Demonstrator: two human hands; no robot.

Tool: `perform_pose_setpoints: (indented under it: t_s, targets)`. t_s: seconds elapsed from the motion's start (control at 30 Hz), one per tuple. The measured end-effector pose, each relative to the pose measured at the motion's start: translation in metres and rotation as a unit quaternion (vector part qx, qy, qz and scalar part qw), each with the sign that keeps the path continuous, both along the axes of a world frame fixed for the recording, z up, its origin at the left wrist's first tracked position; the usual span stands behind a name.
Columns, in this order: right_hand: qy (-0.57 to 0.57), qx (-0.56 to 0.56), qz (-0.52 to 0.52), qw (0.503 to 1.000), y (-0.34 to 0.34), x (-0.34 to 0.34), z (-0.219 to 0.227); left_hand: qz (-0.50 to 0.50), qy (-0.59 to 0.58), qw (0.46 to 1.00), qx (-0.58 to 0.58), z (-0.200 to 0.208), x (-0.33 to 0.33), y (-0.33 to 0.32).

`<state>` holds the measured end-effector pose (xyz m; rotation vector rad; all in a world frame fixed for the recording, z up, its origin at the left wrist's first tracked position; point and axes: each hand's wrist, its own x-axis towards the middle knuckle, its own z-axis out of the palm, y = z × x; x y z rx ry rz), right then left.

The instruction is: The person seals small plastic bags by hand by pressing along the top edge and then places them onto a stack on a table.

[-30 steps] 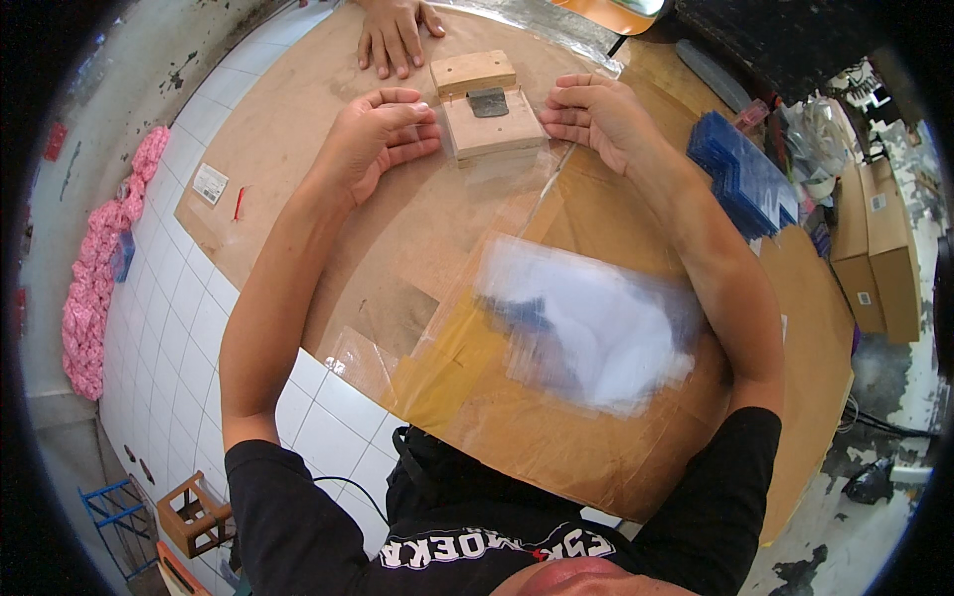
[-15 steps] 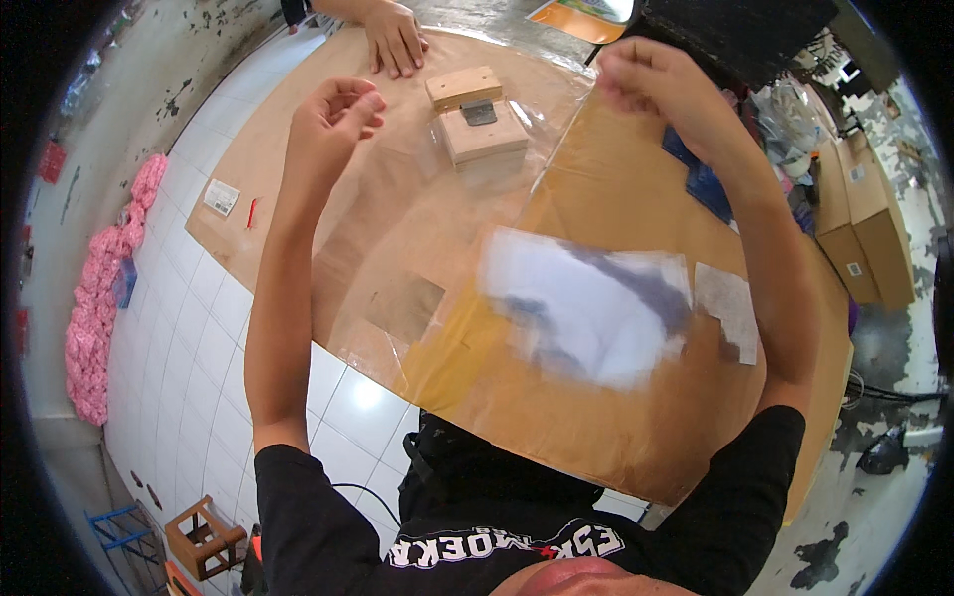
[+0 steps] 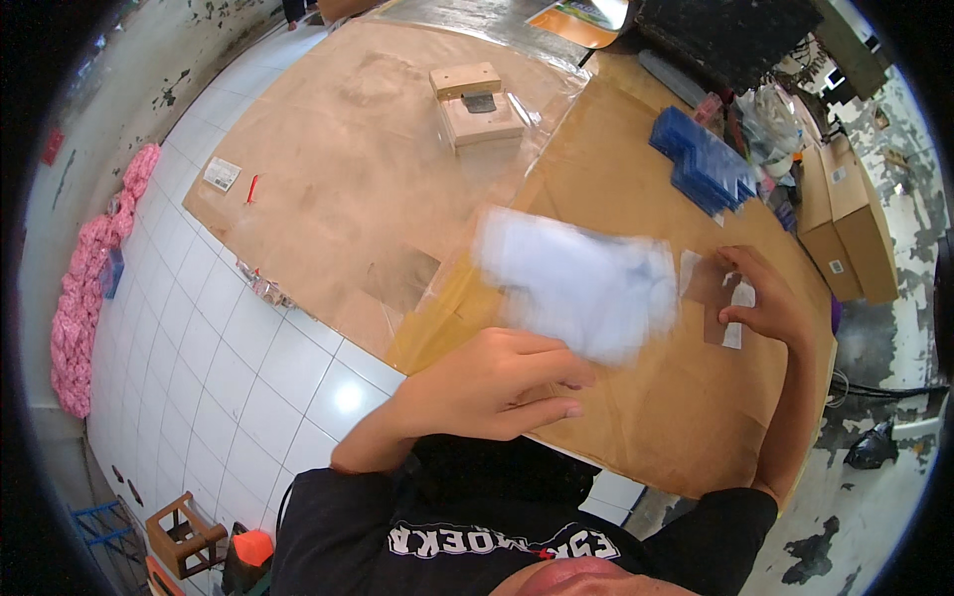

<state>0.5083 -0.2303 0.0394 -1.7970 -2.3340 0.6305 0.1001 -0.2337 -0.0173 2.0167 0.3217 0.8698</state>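
Observation:
A white, flat, sheet-like pile (image 3: 576,283) lies on the paper-covered table (image 3: 646,427) in front of me, its outline too blurred to tell its exact kind. My left hand (image 3: 497,382) hovers at its near left corner, thumb and fingers apart, with nothing between them. To the right of the pile, my right hand (image 3: 765,298) is over a greyish-white rectangular patch (image 3: 730,333) on the table. Its fingers are curved, with a gap between thumb and fingertips. Whether it touches the patch I cannot tell.
A wooden block fixture (image 3: 480,119) with a dark metal piece stands at the far middle. Stacked blue plastic pieces (image 3: 701,159) lie at the far right, near cardboard boxes (image 3: 845,219). A small red stick (image 3: 252,189) and a white label (image 3: 222,174) are at the far left.
Both my hands have come down toward me from the far side, the left to the white pile, the right to the patch. Another person's hand has left the far edge.

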Motion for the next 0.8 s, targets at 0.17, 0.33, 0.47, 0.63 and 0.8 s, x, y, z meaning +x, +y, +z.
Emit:
perform_pose_setpoints:
  t_s: [0.17, 0.33, 0.47, 0.63, 0.8]
  targets:
    - [-0.009, -0.016, -0.026, 0.999, -0.009, 0.006, 0.0, 0.004, 0.011, 0.993, -0.12, -0.007, 0.013, -0.012]
    - [-0.029, -0.08, -0.098, 0.992, -0.013, 0.032, 0.008, 0.018, 0.02, 0.995, -0.098, -0.003, 0.026, -0.011]
    - [0.137, -0.089, -0.068, 0.984, -0.008, 0.066, -0.008, 0.061, 0.001, 0.989, -0.134, -0.018, 0.022, -0.018]
    - [0.322, -0.101, -0.055, 0.94, -0.029, 0.027, 0.025, 0.097, -0.07, 0.972, -0.205, -0.011, 0.043, -0.024]
    - [0.228, -0.062, 0.095, 0.967, -0.023, -0.059, 0.032, 0.077, -0.123, 0.941, -0.307, 0.01, 0.062, -0.03]
